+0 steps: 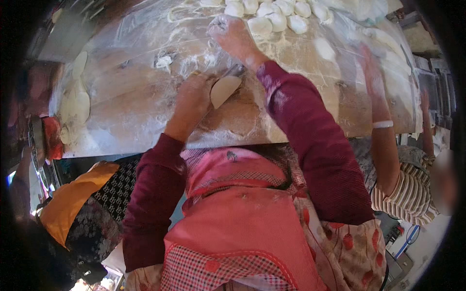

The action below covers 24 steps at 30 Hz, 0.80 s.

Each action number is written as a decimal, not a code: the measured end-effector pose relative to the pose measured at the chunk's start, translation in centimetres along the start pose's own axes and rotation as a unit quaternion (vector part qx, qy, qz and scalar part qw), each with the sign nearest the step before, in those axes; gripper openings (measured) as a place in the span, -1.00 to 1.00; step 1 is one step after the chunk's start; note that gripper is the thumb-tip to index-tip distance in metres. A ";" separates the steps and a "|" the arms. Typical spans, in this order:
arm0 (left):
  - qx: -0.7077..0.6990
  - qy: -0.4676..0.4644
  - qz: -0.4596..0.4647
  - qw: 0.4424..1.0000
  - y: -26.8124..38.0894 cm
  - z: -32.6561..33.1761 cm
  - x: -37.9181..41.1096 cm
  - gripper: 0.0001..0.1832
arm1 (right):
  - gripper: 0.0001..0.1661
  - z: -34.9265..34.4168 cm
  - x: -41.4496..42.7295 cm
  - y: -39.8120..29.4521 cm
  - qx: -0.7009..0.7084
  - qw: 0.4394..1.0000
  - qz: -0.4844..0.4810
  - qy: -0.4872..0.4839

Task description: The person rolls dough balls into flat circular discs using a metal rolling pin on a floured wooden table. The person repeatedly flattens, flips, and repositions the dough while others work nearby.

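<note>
My left hand (194,92) is low over the floured wooden board (145,123), its fingers curled at the left edge of a thin, flat dough piece (225,91). The piece looks half-round, with a straight edge facing right. Just beyond it shows a short dark grey rod-like thing (235,70), partly hidden by my left hand and blurred. Farther forward, my right hand (233,34) is bent into a loose fist with flour on the fingers. Whether it holds anything is hidden. Beside that hand lie several plump white dough pieces (278,22) in a cluster.
Flat dough pieces (83,103) overlap along the board's left side. A small flour heap (164,62) lies left of centre. At right, a co-worker's blurred hand (371,69) is over the board, near pale dough (389,45). A red object (53,137) stands at the left edge.
</note>
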<state>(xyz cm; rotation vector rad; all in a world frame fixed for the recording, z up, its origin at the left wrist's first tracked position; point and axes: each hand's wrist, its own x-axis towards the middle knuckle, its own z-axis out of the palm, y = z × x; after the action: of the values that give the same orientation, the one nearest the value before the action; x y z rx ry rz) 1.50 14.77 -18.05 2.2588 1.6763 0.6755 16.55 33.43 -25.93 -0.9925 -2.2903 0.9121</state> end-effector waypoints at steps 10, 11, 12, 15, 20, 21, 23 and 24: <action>-0.150 0.014 -0.211 0.966 2.2 -0.5 -2.3 -0.84 | -0.74 -3.2 -5.2 -4.5 -0.274 0.932 -0.198 0.131; -0.145 0.038 -0.199 0.969 1.8 -0.5 -1.8 -0.83 | -0.86 -3.6 -1.5 -6.9 -0.132 0.979 -0.137 0.069; -0.136 0.058 -0.185 0.972 1.5 -0.3 -1.0 -0.83 | -0.89 -1.4 1.9 -7.2 -0.255 0.960 -0.117 0.019; -0.186 0.080 -0.226 0.953 -0.5 -0.8 1.4 -0.78 | -0.80 -0.4 3.7 -7.3 -0.244 0.952 -0.168 0.081; -0.260 -0.023 -0.273 0.926 0.1 -0.5 0.2 -0.82 | -0.87 -4.4 -7.1 -9.1 0.129 0.975 0.126 0.132; -0.268 -0.017 -0.290 0.919 0.1 -0.5 -0.1 -0.82 | -0.84 -4.5 -6.9 -9.1 0.120 0.980 0.106 0.122; -0.274 -0.002 -0.308 0.911 -0.2 -0.8 0.6 -0.81 | -0.75 -3.4 -2.3 -6.5 -0.206 0.955 -0.202 0.066; -0.235 0.007 -0.282 0.930 -0.6 -0.9 1.1 -0.80 | -0.74 -1.9 0.6 -6.9 -0.186 0.975 -0.108 0.058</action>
<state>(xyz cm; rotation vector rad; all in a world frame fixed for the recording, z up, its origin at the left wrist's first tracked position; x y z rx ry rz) 0.80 15.90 -17.36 1.3613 1.8055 0.8267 14.29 31.03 -19.53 -0.8893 -2.4577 0.3344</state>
